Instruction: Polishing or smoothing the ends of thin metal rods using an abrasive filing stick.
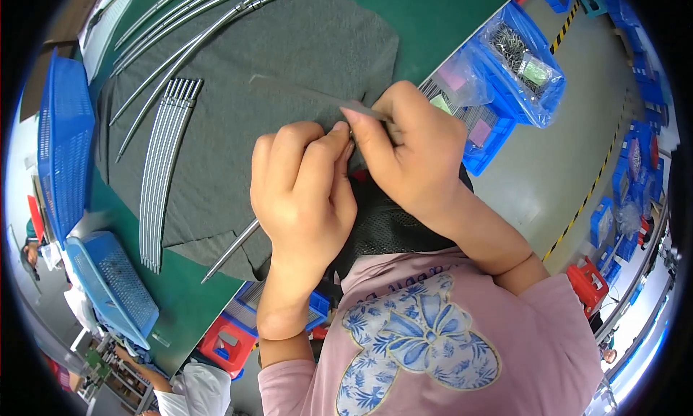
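Observation:
My left hand (299,192) and my right hand (415,152) meet close together above a dark grey mat (289,62). Both grip a thin metal rod (229,251): its lower end sticks out below my left hand toward the mat's near edge. My right thumb and fingers pinch a flat grey strip (310,92) that points up and left over the mat. Where rod and strip join is hidden behind my fingers.
Several long bent metal rods (184,33) and a row of straight rods (162,163) lie on the mat, which rests on a green table (433,11). Blue mesh baskets (65,138) stand at the left. Blue bins (520,62) with bagged parts sit at the right.

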The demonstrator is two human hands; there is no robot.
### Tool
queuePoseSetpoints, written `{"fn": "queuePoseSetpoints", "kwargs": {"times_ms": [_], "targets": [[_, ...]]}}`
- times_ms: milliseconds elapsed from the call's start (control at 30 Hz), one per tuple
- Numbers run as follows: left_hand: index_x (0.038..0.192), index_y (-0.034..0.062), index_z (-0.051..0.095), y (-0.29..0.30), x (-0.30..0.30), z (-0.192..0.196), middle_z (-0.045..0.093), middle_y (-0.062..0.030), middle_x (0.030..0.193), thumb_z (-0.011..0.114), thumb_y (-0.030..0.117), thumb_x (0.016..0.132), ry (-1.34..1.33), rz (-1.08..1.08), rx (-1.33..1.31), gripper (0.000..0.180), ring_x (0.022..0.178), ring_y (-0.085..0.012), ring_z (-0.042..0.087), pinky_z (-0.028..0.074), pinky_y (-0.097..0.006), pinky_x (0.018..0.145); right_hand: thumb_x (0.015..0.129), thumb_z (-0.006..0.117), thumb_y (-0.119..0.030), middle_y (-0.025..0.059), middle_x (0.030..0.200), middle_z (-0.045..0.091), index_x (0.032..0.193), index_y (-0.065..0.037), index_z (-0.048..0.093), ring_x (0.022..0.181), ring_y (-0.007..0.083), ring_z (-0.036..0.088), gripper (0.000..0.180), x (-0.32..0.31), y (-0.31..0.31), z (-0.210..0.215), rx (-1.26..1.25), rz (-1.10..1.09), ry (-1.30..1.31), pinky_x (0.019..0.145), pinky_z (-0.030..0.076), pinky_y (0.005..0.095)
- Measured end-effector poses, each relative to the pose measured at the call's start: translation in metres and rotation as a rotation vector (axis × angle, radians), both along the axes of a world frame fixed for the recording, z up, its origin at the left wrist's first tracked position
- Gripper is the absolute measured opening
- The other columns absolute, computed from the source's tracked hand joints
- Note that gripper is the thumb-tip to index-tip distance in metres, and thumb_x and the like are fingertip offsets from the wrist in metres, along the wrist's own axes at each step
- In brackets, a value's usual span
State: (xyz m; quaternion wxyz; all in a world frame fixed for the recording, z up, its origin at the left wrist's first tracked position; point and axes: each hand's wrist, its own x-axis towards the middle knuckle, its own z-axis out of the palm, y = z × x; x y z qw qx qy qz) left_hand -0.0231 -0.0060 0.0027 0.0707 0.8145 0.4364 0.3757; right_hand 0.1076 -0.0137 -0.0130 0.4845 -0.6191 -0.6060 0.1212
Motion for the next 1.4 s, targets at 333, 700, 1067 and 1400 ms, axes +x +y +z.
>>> {"fn": "queuePoseSetpoints", "kwargs": {"times_ms": [333, 700, 1067, 1400], "targets": [[0.085, 0.0045, 0.063, 0.003, -0.002, 0.000, 0.055, -0.0074, 0.081, 0.071, 0.000, 0.070, -0.004, 0.022, 0.009, 0.017, 0.068, -0.0253, 0.051, 0.042, -0.035, 0.058, 0.082, 0.073, -0.008, -0.0064, 0.059, 0.041, 0.093, -0.004, 0.059, 0.052, 0.0035, 0.033, 0.019, 0.055, -0.006, -0.005, -0.055, -0.180, 0.285, 0.049, 0.027, 0.0201], [0.101, 0.0023, 0.061, -0.026, -0.057, 0.101, 0.055, -0.0041, 0.082, 0.054, 0.002, 0.088, -0.373, 0.354, 0.243, 0.015, 0.075, -0.0131, 0.051, 0.041, -0.024, 0.063, 0.092, 0.057, -0.015, -0.0039, 0.056, 0.045, 0.085, -0.001, 0.061, 0.045, 0.0018, 0.034, 0.016, 0.009, -0.023, 0.014, -0.404, 0.425, 0.971, 0.041, 0.023, 0.0206], [0.099, 0.0006, 0.044, -0.077, -0.081, 0.115, 0.039, -0.0054, 0.086, 0.047, 0.010, 0.099, -1.781, -0.293, 0.457, 0.010, 0.066, -0.0126, 0.040, 0.033, -0.026, 0.054, 0.102, 0.046, -0.028, -0.0075, 0.054, 0.034, 0.089, -0.001, 0.060, 0.043, 0.0008, 0.025, 0.033, -0.036, -0.039, 0.008, -0.689, 0.874, 1.386, 0.041, 0.023, 0.0210], [0.106, -0.0003, 0.051, -0.091, -0.131, 0.034, 0.049, -0.0096, 0.094, 0.054, 0.017, 0.095, -1.506, 0.291, 0.209, 0.021, 0.084, -0.0198, 0.048, 0.039, -0.030, 0.080, 0.098, 0.056, -0.020, -0.0052, 0.059, 0.040, 0.078, -0.005, 0.053, 0.042, 0.0018, 0.031, 0.025, 0.013, -0.012, 0.005, -0.489, 0.445, 1.193, 0.039, 0.025, 0.0217]]}}
